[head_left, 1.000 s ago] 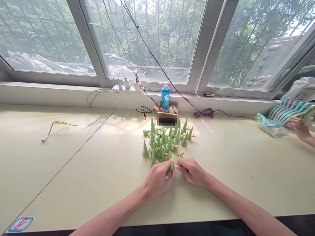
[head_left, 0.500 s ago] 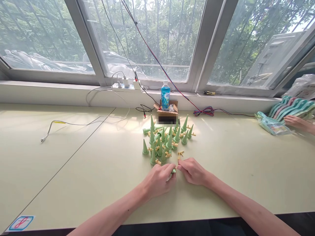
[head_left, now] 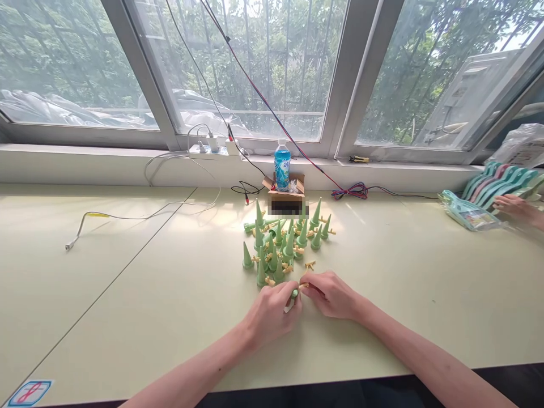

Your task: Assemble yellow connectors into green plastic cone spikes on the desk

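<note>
In the middle of the table, my left hand [head_left: 272,310] is closed around a green plastic spike [head_left: 294,294], most of it hidden by the fingers. Right beside it, my right hand [head_left: 330,294] pinches a small yellow valve [head_left: 304,286] against or very near the spike's end; whether they touch I cannot tell. Just beyond both hands stands a cluster of green cone-shaped spikes [head_left: 273,258], many upright, with yellow valves among them. A loose yellow valve [head_left: 310,264] lies ahead of my right hand.
Behind the cluster, a small cardboard box [head_left: 285,195] holds a bottle of blue liquid [head_left: 282,165]. A coiled red-and-blue cable [head_left: 351,191] lies to its right, a white cable [head_left: 127,216] to the left. At far right another person's hand [head_left: 516,207] touches teal and pink hangers [head_left: 495,184].
The spike in my left hand has tipped and turned back. My right hand, slightly apart from it half a second ago, has come closer with the yellow valve. The view has shifted a little.
</note>
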{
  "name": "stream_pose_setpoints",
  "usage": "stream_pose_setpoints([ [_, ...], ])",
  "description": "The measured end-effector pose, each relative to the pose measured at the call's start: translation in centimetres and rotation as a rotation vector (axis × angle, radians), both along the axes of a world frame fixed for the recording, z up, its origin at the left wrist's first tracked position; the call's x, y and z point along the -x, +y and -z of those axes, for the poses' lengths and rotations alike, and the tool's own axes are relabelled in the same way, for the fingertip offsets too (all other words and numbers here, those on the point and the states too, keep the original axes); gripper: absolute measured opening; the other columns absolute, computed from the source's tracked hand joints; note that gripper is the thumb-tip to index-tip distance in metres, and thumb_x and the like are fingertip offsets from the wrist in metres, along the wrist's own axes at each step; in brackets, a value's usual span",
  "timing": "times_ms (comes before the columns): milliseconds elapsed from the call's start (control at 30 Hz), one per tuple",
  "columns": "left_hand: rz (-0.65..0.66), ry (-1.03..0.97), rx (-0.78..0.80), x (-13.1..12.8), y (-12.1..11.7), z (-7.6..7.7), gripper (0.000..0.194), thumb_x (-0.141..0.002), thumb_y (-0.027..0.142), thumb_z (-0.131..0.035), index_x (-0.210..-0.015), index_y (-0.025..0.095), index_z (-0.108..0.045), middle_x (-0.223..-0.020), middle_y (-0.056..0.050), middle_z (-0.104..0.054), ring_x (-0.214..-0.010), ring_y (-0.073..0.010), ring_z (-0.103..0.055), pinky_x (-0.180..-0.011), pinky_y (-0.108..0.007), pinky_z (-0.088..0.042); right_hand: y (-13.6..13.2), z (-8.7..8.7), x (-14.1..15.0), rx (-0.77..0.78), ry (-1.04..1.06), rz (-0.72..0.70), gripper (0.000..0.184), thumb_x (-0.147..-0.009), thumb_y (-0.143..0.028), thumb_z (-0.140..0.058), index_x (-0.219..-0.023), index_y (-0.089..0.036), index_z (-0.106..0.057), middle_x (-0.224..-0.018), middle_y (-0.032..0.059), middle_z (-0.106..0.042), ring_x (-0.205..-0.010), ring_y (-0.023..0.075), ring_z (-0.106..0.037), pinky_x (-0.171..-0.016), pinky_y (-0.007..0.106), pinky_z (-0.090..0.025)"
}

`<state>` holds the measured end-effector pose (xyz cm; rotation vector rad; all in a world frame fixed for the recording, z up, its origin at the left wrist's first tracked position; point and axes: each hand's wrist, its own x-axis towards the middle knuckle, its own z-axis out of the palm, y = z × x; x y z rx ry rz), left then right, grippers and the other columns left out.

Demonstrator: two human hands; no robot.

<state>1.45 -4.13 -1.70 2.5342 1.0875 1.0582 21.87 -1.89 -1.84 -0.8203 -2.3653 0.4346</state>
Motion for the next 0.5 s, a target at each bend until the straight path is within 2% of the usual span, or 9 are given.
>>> stream_pose_setpoints([
  [167,-0.031,0.075,0.06,-0.06,-0.07,-0.39,0.011,-0.092,0.016,-0.046,-0.094,0.019,-0.056,-0.069,0.001,-0.058,-0.052,-0.0114,-0.053,-0.051,-0.023,-0.04,0.12,-0.01,-0.25,-0.009,-0.035,0.021,0.018,-0.097,-0.021,-0.042,-0.086,-0.018,-0.056,-0.06,-0.0021,-0.047,-0.051,0.0116,-0.031,-0.052,0.025,-0.028],
  [367,-0.064,0.202,-0.01,-0.07,-0.34,-0.41,0.011,-0.095,0.017,-0.043,-0.095,0.018,-0.054,-0.074,-0.001,-0.052,-0.049,-0.012,-0.049,-0.046,-0.024,-0.035,0.08,-0.34,-0.53,0.022,-0.032,0.036,0.023,-0.098,-0.024,-0.044,-0.078,-0.018,-0.056,-0.058,-0.0028,-0.044,-0.051,0.0109,-0.029,-0.051,0.024,-0.027],
  [500,-0.061,0.25,-0.02,0.02,-0.31,-0.43,0.011,-0.093,0.013,-0.042,-0.095,0.017,-0.052,-0.087,-0.005,-0.054,-0.052,-0.0125,-0.051,-0.045,-0.025,-0.038,0.12,-0.18,-0.51,0.025,-0.02,0.039,0.023,-0.098,-0.024,-0.044,-0.079,-0.017,-0.057,-0.058,-0.0025,-0.046,-0.05,0.0107,-0.03,-0.051,0.024,-0.028],
])
